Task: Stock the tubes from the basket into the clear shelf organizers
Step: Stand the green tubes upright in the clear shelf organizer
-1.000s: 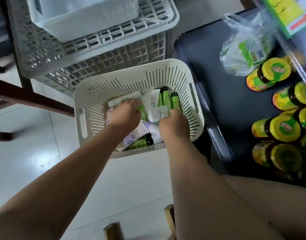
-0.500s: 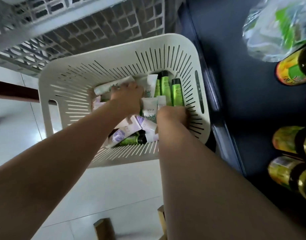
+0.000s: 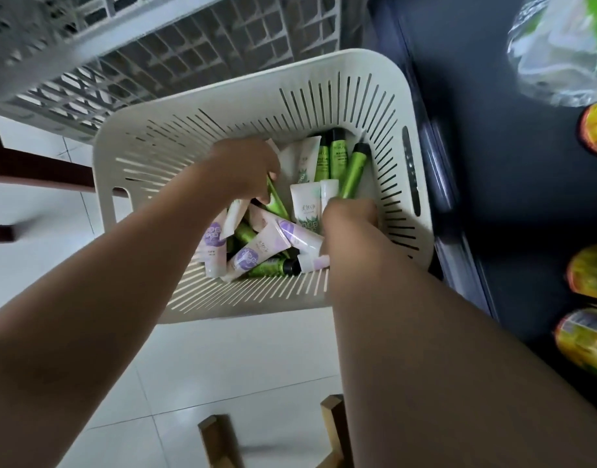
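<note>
Head view: the white slotted basket [image 3: 384, 72] fills the middle of the frame, with tubes [image 3: 256, 255] piled at its bottom. The left hand [image 3: 246, 170] curls round a slim green tube [image 3: 276, 202]. The right hand [image 3: 349, 219] grips a black-capped green tube [image 3: 354, 170]. Blurred yellow-green jars [image 3: 590, 275] sit on the dark shelf [image 3: 509, 180] at the right edge.

Slotted cream basket [image 3: 222, 96] holding loose tubes [image 3: 253, 251], beside a dark shelf [image 3: 526, 163]. Left hand [image 3: 246, 170] grips a green tube [image 3: 277, 202]; right hand [image 3: 349, 219] holds a black-capped tube [image 3: 355, 170], tilted upward.
</note>
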`<state>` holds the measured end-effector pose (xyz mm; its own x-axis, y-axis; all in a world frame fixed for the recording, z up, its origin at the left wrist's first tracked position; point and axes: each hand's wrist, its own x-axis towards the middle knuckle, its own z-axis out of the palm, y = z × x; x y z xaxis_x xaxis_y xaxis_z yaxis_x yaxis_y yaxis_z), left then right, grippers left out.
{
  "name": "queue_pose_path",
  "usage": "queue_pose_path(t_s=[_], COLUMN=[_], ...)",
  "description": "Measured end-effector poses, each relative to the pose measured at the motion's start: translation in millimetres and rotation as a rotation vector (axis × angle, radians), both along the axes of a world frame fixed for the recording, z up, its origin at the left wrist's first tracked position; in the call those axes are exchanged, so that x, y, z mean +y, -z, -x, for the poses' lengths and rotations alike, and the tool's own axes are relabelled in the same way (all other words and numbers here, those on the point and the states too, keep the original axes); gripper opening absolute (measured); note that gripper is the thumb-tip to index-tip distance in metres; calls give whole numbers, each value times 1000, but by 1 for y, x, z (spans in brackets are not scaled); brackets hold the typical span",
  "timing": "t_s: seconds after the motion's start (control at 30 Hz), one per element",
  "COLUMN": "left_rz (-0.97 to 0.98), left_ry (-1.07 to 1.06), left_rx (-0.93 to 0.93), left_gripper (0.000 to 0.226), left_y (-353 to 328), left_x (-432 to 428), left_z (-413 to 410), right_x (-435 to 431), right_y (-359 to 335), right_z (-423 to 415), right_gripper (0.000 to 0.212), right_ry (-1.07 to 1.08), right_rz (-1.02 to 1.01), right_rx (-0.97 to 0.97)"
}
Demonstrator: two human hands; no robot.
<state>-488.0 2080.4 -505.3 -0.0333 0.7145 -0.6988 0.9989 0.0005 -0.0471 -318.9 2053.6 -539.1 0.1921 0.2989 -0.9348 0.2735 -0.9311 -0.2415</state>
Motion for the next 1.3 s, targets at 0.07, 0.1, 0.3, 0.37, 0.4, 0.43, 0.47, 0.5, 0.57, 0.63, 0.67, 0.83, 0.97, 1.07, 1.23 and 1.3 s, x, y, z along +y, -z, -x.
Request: queue_pose_path(t_s=[0.07, 0.1, 0.3, 0.37, 0.4, 0.43, 0.47, 0.5, 0.57, 0.63, 0.67, 0.83, 0.97, 1.07, 1.23, 1.3], left_rz=[-85, -132, -402, -530, -569, -593, -607, -612, -597, -578, -582, -662, -684, -715, -752, -753], left_ry=[-77, -133, -657, -937, -1104, -1263, -1396, -1506, -1663, -1706, -1701, -1665, -1603, -1547, -1421, -1307], left_rx=[-35, -73, -383, -503, -594, -700, -811, -915, -1112, -1242, -1280, -1406, -1516, -1566, -1589, -1583], left_gripper=[39, 36, 15, 15, 16, 16, 17, 18, 18, 19, 20, 26, 26, 24, 13, 10], left_y=[-10, -13, -49, -60, -67, -74, -82, -91, -109, -129, -139, -186, -217, -240, -275, -289], left_x=[-13, -20, -66, -81, -88, -94, -99, -104, -113, -122, -124, -127, -131, -137, -146, -150], left_z=[8, 12, 10, 7, 5, 3, 0, -2, -8, -11, -11, -2, 3, -1, -19, -29], right_x=[-3, -5, -5, -4, -6, -9, -13, -19, -27, -34, -35, -44, -52, -52, -63, -71], right_y=[0, -4, -47, -67, -76, -85, -92, -101, -120, -142, -152, -200, -241, -273, -323, -337], right_z=[-2, -1, -7, -10, -10, -9, -9, -9, -7, -8, -8, -7, -15, -30, -46, -52], right_gripper=[27, 20, 22, 24, 23, 23, 24, 26, 28, 31, 32, 46, 35, 27, 45, 59], right_ry=[7, 8, -89, -59, -37, -22, 4, 20, 8, -75, -126, -206, 143, 440, 504, 537], right_rz=[-123, -179, -392, -495, -535, -572, -594, -625, -697, -789, -834, -1027, -1000, -945, -1005, -1034], right_rx=[-267, -332, -425, -432, -418, -411, -374, -346, -297, -254, -227, -150, 11, 254, 393, 443])
